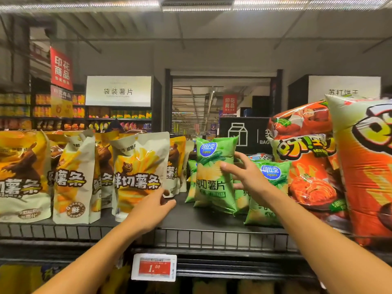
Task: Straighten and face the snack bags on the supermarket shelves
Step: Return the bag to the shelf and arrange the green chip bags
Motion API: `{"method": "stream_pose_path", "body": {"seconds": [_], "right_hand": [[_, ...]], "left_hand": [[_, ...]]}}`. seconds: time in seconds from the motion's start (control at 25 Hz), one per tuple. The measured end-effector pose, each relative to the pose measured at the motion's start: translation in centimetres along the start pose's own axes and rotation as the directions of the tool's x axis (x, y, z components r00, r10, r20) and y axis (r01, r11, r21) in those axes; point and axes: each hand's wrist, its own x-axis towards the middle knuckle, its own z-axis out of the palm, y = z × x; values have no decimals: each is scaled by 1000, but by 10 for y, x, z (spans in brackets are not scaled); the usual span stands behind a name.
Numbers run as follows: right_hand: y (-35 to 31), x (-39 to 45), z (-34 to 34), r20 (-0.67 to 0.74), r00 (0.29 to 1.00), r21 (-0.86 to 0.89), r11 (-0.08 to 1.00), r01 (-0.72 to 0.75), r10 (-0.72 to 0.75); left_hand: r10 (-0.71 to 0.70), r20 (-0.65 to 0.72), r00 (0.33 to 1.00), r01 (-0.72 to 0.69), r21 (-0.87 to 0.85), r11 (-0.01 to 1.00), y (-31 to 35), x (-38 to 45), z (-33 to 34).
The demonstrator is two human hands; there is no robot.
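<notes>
Right hand (244, 175) fingers spread beside green chip bag (214, 177), left hand (154, 209) relaxed by fries pouch (137, 175), orange bags (311, 158) crowding right

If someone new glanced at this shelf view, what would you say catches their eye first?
Probably the puffy orange snack bags looming at the right edge, nearest the camera. Next, the right hand with spread fingers at the upright green chip bag mid-shelf, while the left hand reaches by the cream fries bag. Below, a red price tag stands out.
</notes>
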Motion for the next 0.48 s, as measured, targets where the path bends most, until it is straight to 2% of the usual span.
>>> {"method": "stream_pose_path", "body": {"seconds": [0.12,0.24,0.28,0.36,0.48], "right_hand": [[2,-13,-26,58,995,174,981,-91,82],[10,-23,-34,84,989,258,956,-140,122],[12,-26,-34,90,988,278,949,-148,127],[14,-31,-32,111,987,310,940,-146,117],[16,-38,-24,116,984,200,968,-153,131]], "left_hand": [[81,151,985,-39,-259,965,19,8,0],[145,314,938,80,-607,791,47,11,15],[170,364,916,116,-644,756,53,11,22],[227,436,871,119,-636,762,59,9,31],[265,445,855,104,-648,754,55,7,28]]}}
